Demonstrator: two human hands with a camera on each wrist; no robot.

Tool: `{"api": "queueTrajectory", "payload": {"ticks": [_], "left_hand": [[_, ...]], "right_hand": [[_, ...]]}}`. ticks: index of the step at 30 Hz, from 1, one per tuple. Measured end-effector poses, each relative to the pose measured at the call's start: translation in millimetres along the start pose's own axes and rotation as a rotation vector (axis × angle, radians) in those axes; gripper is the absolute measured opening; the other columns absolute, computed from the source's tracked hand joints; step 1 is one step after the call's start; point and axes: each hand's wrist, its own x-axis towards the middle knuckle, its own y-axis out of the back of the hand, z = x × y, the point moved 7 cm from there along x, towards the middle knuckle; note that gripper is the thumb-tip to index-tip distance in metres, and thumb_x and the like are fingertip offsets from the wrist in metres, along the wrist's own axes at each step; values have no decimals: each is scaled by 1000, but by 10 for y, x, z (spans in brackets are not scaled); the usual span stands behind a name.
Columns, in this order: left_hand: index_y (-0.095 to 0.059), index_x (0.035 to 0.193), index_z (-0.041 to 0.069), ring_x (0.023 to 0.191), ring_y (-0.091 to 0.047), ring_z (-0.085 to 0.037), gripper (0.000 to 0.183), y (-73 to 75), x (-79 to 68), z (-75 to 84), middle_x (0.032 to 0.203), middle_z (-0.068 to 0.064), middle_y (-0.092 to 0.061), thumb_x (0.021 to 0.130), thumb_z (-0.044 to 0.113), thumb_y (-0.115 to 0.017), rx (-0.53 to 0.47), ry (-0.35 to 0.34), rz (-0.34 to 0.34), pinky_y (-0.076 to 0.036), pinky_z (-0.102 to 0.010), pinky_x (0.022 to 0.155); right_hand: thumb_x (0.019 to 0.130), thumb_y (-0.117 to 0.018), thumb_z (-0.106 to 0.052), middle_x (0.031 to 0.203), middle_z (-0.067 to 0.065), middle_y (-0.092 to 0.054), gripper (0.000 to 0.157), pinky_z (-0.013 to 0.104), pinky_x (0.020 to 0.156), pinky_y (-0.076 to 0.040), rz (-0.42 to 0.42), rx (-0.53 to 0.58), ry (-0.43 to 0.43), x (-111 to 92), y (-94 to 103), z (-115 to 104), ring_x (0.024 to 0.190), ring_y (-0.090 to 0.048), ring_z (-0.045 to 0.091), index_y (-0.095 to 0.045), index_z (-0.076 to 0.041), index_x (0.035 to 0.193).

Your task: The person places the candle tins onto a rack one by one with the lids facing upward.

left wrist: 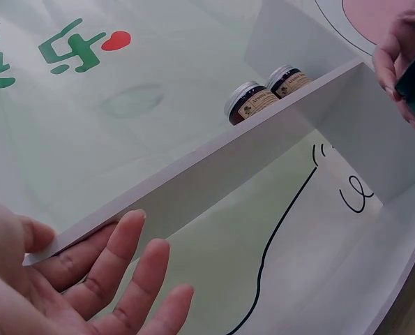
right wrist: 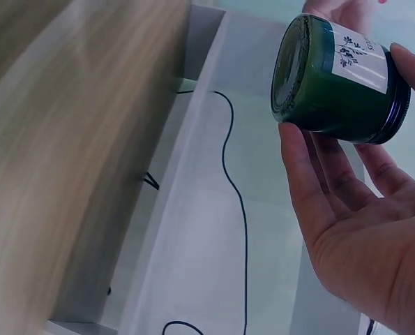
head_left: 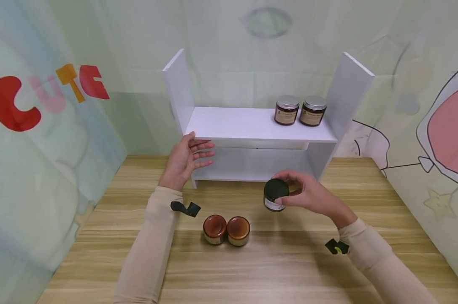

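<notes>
A person's left hand (head_left: 183, 162) and right hand (head_left: 308, 194) work at a white shelf unit (head_left: 229, 122) standing on a wood-grain desk (head_left: 229, 274). The left hand pinches the front left end of the unit's upper board, thumb on top and index finger underneath, while its other fingers reach out straight and spread apart. The right hand grips a green jar (head_left: 276, 192) between thumb and fingers, holding it clear of the desk, in front of the unit's lower board and to its right.

From the head the jar looks almost black, lid upward. The right wrist view shows what that angle hides: deep green glass, a rounded base, a ridged dark lid and a white label with a sprig of leaves and some lettering (too small to read in full).

Only the head view takes in two amber jars (head_left: 238, 230) close together on the desk, in front of the unit and to the left of the green jar. Two brown jars with silver lids (head_left: 287, 112) stand side by side at the right of the upper board; the left wrist view shows their tan labels more closely, along with green characters (left wrist: 78, 49) on the pale backdrop (head_left: 229, 50).
</notes>
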Motion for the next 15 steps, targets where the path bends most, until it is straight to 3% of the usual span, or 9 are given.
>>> {"api": "queueTrajectory", "payload": {"ticks": [9, 15], "left_hand": [[-65, 122, 0, 94, -71, -25, 52, 3, 2, 2, 100, -4, -76, 109, 44, -40, 1, -9, -3, -61, -40, 79], [-64, 122, 1, 96, -71, -26, 53, -2, -2, -1, 100, -3, -75, 109, 46, -40, 16, -12, -3, -61, -40, 80]], "right_hand": [[83, -84, -16, 118, 4, -67, 50, 45, 90, -57, 4, -28, 2, 51, 105, -144, 111, -61, 29, -63, -16, 129], [83, -85, -16, 115, 4, -67, 50, 37, 88, -58, 12, -42, 7, 80, 158, -222, 110, -61, 28, -63, -17, 129]]}}
